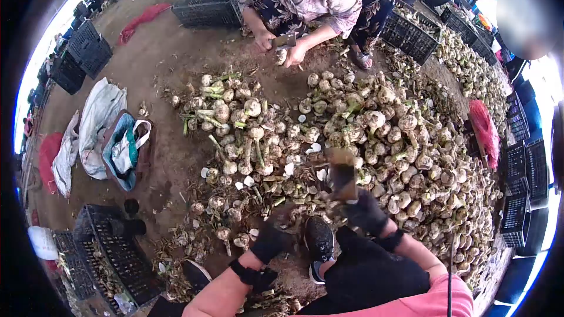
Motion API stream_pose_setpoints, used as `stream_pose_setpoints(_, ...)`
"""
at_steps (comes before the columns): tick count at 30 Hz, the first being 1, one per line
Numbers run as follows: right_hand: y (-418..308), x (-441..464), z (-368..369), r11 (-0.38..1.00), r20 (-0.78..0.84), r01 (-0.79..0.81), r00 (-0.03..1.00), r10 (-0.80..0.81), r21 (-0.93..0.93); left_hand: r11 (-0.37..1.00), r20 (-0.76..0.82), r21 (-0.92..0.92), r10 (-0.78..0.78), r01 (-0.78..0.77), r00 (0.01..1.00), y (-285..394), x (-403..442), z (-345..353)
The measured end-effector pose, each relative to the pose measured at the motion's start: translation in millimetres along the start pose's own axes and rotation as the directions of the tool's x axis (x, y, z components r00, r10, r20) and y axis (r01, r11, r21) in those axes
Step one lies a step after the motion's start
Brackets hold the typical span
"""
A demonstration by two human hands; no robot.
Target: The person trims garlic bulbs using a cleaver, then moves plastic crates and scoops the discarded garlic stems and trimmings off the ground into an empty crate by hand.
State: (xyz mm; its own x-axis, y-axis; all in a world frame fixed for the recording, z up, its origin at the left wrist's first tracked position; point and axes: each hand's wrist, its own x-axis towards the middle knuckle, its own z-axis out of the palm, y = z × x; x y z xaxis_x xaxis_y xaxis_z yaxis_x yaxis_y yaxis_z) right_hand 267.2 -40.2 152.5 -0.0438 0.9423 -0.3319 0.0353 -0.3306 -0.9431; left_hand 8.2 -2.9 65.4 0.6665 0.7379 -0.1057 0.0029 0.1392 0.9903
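My right hand (365,214), in a dark glove, is closed around the handle of a cleaver (343,181). Its wide blade points away from me, smeared by motion, over the edge of the bulb pile. My left hand (273,239), also gloved, is lower and to the left, just above the littered ground. Blur hides its fingers and anything in them. In front of both hands lie garlic bulbs (255,133) with cut stems, and a larger garlic heap (376,120) spreads to the right. Trimmed stems and pale scraps (249,181) are scattered between.
Opposite me a squatting person (302,0) holds another cleaver (284,41) and a bulb. Black plastic crates (117,252) stand at lower left, with another crate (208,3) behind. Sacks (100,126) and an open bag (121,151) lie left. Red netting (484,132) is at right.
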Motion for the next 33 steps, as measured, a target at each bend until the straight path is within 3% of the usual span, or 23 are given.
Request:
stream_pose_setpoints(1, -2, -9, -22, 0.999, -0.172, -0.001, 0.985, 0.008, 0.043, 0.902, -0.124, 0.427, 0.129, -0.065, 0.984, -11, -7, -25)
stream_pose_setpoints(2, -5, -18, -44, 0.996, -0.344, 0.013, 0.939, 0.017, 0.085, 0.628, -0.176, 0.777, 0.293, -0.05, 0.94, -17, -15, -50)
stream_pose_setpoints(3, -7, -26, -65, 0.992, -0.5, 0.04, 0.865, 0.024, 0.118, 0.589, -0.284, 0.805, 0.281, 0.069, 0.917, -22, -24, -78)
stream_pose_setpoints(4, -18, -37, -89, 0.994, -0.642, 0.106, 0.763, -0.081, 0.0, 0.547, -0.389, 0.815, 0.272, 0.191, 0.88, -25, -33, -102)
stream_pose_setpoints(5, -31, -48, -112, 0.963, -0.672, 0.102, 0.698, -0.248, -0.249, 0.402, -0.55, 0.783, 0.092, 0.475, 0.83, -33, -41, -119)
stream_pose_setpoints(6, -48, -64, -127, 0.759, -0.727, -0.273, 0.588, -0.354, -0.59, 0.2, -0.705, 0.687, -0.05, 0.699, 0.707, -45, -46, -136)
stream_pose_setpoints(7, -44, -74, -151, 0.297, -0.562, -0.502, 0.537, -0.629, -0.812, 0.202, -0.704, 0.688, -0.049, 0.697, 0.709, -64, -47, -158)
stream_pose_setpoints(8, -42, -76, -163, 0.173, -0.484, -0.56, 0.473, -0.736, -0.81, 0.237, -0.668, 0.692, -0.15, 0.682, 0.729, -91, -47, -180)
stream_pose_setpoints(10, -50, -64, -138, 0.248, -0.407, -0.428, 0.334, -0.85, -0.869, 0.287, -0.615, 0.707, -0.202, 0.646, 0.762, -154, -51, -209)
stream_pose_setpoints(12, -33, -45, -108, 0.701, -0.655, -0.146, 0.524, -0.544, -0.698, 0.255, -0.594, 0.752, -0.139, 0.608, 0.793, -229, -67, -229)
stream_pose_setpoints(13, -12, -30, -94, 0.717, -0.625, -0.118, 0.6, -0.5, -0.687, 0.213, -0.546, 0.814, -0.038, 0.541, 0.837, -254, -71, -243)
stream_pose_setpoints(14, -18, -14, -57, 0.802, -0.611, 0.041, 0.625, -0.486, -0.596, 0.381, -0.526, 0.787, 0.001, 0.485, 0.851, -211, -62, -226)
stream_pose_setpoints(15, 0, -3, -48, 0.846, -0.55, -0.01, 0.764, -0.338, -0.534, 0.617, -0.492, 0.692, 0.023, 0.375, 0.87, -145, -46, -201)
stream_pose_setpoints(17, 19, 17, -16, 0.95, -0.295, 0.102, 0.936, -0.192, -0.293, 0.85, -0.374, 0.501, 0.045, 0.161, 0.926, -59, -26, -152)
stream_pose_setpoints(19, 4, 34, 24, 0.905, -0.084, 0.129, 0.981, -0.178, -0.406, 0.891, -0.255, 0.453, 0.11, 0.019, 0.961, -11, -12, -106)
stream_pose_setpoints(20, 17, 46, 33, 0.828, 0.023, 0.295, 0.946, -0.324, -0.477, 0.886, -0.201, 0.461, 0.159, -0.049, 0.967, 4, -5, -86)
stream_pose_setpoints(21, 20, 52, 40, 0.861, 0.092, 0.268, 0.963, -0.253, -0.433, 0.878, -0.146, 0.464, 0.207, -0.117, 0.967, 20, 1, -66)
stream_pose_setpoints(22, 31, 58, 56, 0.998, 0.064, 0.058, 0.996, -0.057, -0.001, 0.854, -0.117, 0.493, 0.256, -0.167, 0.96, 26, 6, -52)
stream_pose_setpoints(25, 43, 65, 61, 0.868, 0.2, -0.122, 0.98, 0.026, 0.481, 0.955, -0.232, 0.274, 0.177, -0.11, 0.956, 24, 10, -17)
stream_pose_setpoints(27, 34, 62, 61, 0.987, 0.126, 0.157, 0.979, -0.158, 0.017, 0.986, -0.322, 0.14, 0.136, -0.095, 0.937, 15, 10, -11)
stream_pose_setpoints(28, 30, 58, 62, 0.988, 0.127, 0.155, 0.98, -0.156, 0.018, 0.983, -0.336, 0.166, 0.127, -0.074, 0.933, 10, 10, -10)
stream_pose_setpoints(31, 16, 51, 60, 0.965, 0.063, 0.208, 0.973, -0.22, 0.159, 0.97, -0.25, -0.16, 0.138, -0.182, 0.958, 15, 12, 0)
stream_pose_setpoints(33, 9, 47, 59, 0.916, 0.106, 0.293, 0.956, -0.274, -0.275, 0.985, -0.134, -0.17, -0.048, 0.025, 0.99, 1, 15, -3)
